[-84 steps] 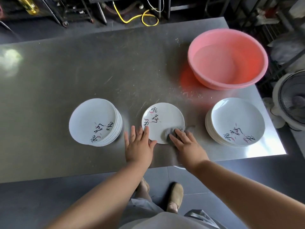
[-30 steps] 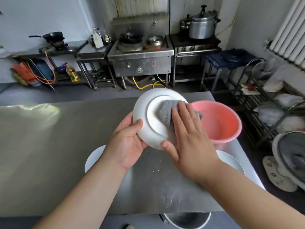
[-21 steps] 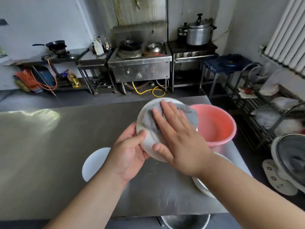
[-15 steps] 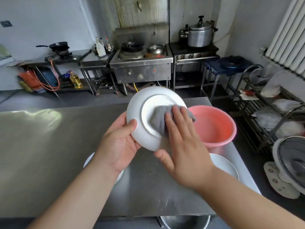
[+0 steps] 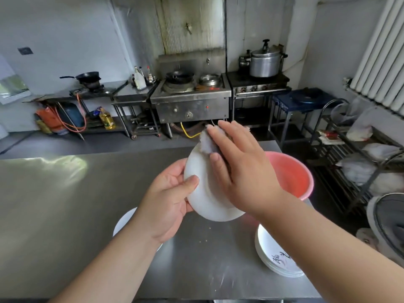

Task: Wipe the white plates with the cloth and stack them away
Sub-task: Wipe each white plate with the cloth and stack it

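Just left of the pink basin (image 5: pixel 293 171), the left hand (image 5: pixel 168 200) grips the raised white plate (image 5: pixel 203 200) by its rim; the right hand (image 5: pixel 242 171), fingers flat, presses the soft cloth (image 5: pixel 206 142) on it; stiff, probably slick, breakable, so rim-holding suits.

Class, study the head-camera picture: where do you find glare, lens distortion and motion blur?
Head view: a bright glare patch sits on the steel table at left. Head view: the radiator at right leans and bows, a wide-angle effect. Head view: the cloth under the right hand looks softly smeared; the plate gripped by the left hand looks sharper.
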Tool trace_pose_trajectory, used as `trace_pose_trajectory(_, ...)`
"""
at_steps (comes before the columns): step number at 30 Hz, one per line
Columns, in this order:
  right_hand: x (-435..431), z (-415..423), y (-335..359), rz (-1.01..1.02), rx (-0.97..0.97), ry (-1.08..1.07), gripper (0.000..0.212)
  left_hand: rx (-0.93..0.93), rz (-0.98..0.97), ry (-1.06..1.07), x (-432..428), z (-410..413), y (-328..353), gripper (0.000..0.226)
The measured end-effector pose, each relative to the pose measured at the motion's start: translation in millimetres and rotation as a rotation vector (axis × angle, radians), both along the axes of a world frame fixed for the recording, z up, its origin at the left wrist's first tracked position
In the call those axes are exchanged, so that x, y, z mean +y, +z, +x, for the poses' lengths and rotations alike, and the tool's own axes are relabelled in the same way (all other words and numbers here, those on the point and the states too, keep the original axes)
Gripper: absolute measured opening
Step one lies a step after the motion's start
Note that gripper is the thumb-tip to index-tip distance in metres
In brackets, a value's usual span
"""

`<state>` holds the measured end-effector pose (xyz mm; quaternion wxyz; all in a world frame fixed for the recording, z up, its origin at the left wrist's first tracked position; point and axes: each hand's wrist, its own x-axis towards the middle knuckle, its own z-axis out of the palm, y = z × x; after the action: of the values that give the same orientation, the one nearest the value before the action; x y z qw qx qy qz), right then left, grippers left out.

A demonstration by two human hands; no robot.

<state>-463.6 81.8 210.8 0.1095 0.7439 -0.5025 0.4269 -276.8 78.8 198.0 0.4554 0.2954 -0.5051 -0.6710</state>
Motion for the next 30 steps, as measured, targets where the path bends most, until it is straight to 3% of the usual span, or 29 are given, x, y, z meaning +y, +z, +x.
trace_pose_trajectory(2,4,6,1,-0.01,0.182,0.082,0.044,-0.006,-0.015,-0.006,4,-5,-4,0.033)
trace_pose_trajectory(4,3,4,13,-0.038,0.243,0.141,0.042,0.018,-0.025,-0.023,6,-6,-4,0.032)
trace_pose_trajectory(7,5,-7,16,-0.007,-0.027,0.042,0.042,0.075,-0.029,-0.024,5,1,3,0.039)
trace_pose_trajectory(10,21,-1,0,0.176,-0.347,-0.123,0.051,0.117,0.002,0.009,0,6,5,0.046)
trace_pose_trajectory(12,24,7,-6,0.214,-0.284,-0.151,0.054,0.099,0.018,0.013,0,6,1,0.045)
trace_pose_trajectory(17,-1,-11,34,0.159,0.028,0.022,0.049,0.091,-0.011,-0.035,-1,6,1,0.042)
trace_pose_trajectory(22,28,1,-12,0.222,-0.366,-0.076,0.056,0.234,0.041,0.013,-11,8,6,0.052)
trace_pose_trajectory(25,45,20,-37,0.254,-0.291,-0.141,0.066,0.221,0.073,0.008,-9,6,-2,0.054)
trace_pose_trajectory(30,3,-17,20,0.157,-0.168,-0.058,0.051,0.249,0.067,-0.007,-12,10,0,0.054)
